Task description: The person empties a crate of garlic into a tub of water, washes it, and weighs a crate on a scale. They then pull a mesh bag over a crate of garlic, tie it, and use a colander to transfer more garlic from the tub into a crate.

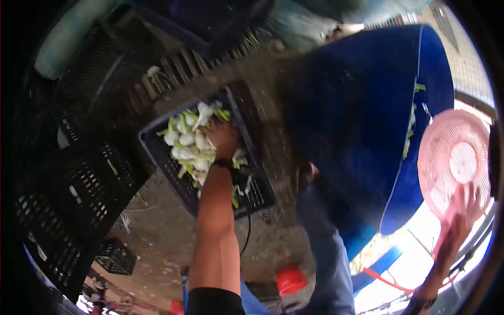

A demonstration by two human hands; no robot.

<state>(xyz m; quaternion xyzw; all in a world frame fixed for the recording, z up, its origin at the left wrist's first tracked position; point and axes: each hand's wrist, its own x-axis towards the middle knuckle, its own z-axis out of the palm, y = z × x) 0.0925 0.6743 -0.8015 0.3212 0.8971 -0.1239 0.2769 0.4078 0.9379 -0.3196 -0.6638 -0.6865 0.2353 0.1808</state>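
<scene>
My left hand (224, 137) reaches down into a dark plastic crate (170, 181), its fingers curled over white garlic bulbs (186, 139) with short green stems. The fingertips are partly hidden among the bulbs. Around that wrist is a dark band, and a black cord hangs beside it. At the far right, my right hand (458, 207) grips the lower rim of a round pink mesh basket (436, 152), tilted up beside a large blue drum (362, 115). Some of its fingers are blurred in the glare.
Black perforated crates (79, 194) stand along the left. More bulbs with green stems show inside the drum's mouth. A red container (290, 280) sits on the floor near my legs. Slatted wood (178, 68) and filled pale sacks (299, 23) lie beyond the crate.
</scene>
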